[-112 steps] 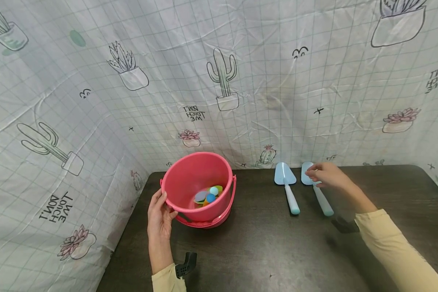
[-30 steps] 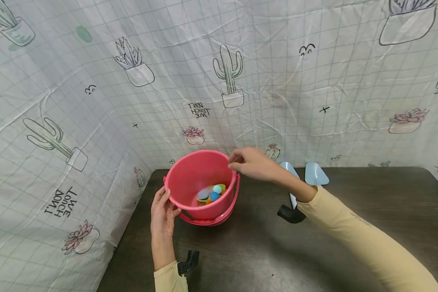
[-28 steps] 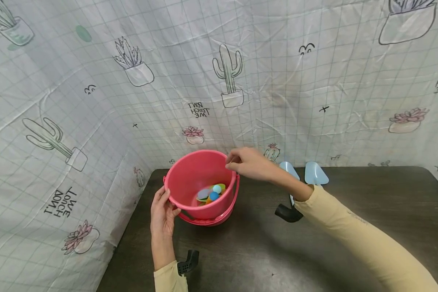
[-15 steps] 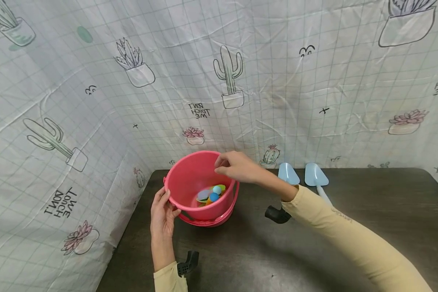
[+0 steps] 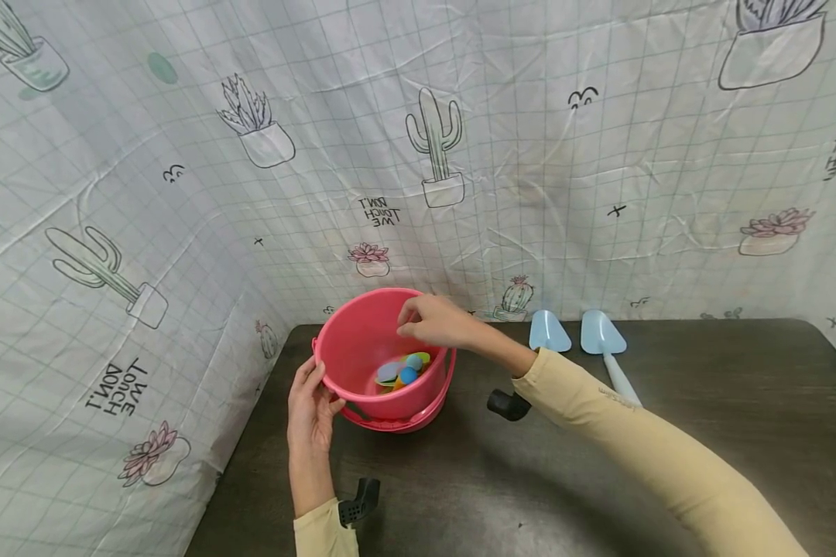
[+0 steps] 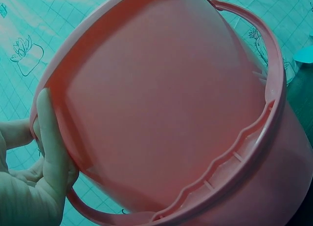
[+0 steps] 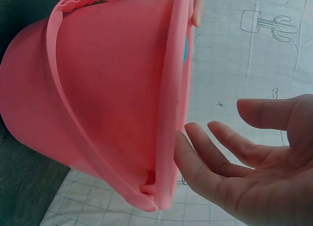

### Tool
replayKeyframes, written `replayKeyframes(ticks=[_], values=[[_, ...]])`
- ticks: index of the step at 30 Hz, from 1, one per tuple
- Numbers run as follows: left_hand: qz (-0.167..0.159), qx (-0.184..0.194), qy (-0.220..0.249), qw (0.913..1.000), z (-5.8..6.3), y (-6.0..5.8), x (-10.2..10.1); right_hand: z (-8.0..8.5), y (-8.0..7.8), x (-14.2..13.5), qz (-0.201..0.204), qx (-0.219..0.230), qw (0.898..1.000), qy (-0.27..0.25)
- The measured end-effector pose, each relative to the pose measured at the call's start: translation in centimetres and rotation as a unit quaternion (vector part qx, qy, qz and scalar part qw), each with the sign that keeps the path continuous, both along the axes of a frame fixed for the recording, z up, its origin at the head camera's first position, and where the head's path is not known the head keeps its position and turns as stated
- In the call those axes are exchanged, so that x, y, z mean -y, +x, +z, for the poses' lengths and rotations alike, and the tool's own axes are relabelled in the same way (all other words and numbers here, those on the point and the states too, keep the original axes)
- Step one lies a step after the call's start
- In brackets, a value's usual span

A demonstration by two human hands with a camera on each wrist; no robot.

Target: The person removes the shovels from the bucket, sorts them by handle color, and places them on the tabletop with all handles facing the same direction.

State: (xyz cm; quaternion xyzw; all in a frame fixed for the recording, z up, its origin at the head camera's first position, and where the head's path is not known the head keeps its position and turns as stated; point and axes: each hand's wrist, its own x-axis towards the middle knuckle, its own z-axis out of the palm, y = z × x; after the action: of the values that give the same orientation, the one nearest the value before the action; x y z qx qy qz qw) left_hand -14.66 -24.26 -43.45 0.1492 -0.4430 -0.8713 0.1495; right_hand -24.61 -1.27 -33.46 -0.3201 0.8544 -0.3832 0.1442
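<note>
Pink bucket (image 5: 358, 340), left hand (image 5: 310, 411) gripping its rim, right hand (image 5: 433, 320) hovering over its mouth, fingers curving loosely apart

Bucket (image 5: 351, 340) and handle (image 5: 418, 422) are pinkish red. Two balls (image 5: 408, 376) are blue; small pieces (image 5: 389, 372) are lilac, yellow-green and orange. Two trowel blades (image 5: 602, 334) are pale blue. The table (image 5: 731, 387) is dark brown, the sleeves (image 5: 641, 437) pale yellow. White cloth (image 5: 515, 147), gridded pale green, shows cacti (image 5: 432, 139), pink succulents (image 5: 368, 254) and black lettering (image 5: 380, 212).
</note>
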Motion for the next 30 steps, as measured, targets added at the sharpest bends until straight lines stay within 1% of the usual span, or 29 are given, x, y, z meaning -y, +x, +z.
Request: replayKeyframes(ticks=[7,10,17,23,30], values=[[0.001,-0.003,0.005,1.0000,0.1,-0.1,0.0,-0.4,-0.5,0.7,-0.008,0.043,0.999,0.008],[0.000,-0.002,0.005,1.0000,0.1,0.0,0.0,-0.6,-0.8,1.0,-0.013,0.054,0.998,0.015],[0.000,0.000,-0.002,1.0000,0.2,0.1,0.0,-1.1,-1.4,1.8,-0.004,0.051,0.998,0.030],[0.001,0.002,0.000,1.0000,0.0,0.0,0.0,-1.4,-1.6,2.3,0.002,0.030,0.997,0.077],[0.000,-0.012,0.011,0.9999,0.0,0.0,0.0,-2.0,-1.6,3.0,0.007,0.046,0.993,0.105]])
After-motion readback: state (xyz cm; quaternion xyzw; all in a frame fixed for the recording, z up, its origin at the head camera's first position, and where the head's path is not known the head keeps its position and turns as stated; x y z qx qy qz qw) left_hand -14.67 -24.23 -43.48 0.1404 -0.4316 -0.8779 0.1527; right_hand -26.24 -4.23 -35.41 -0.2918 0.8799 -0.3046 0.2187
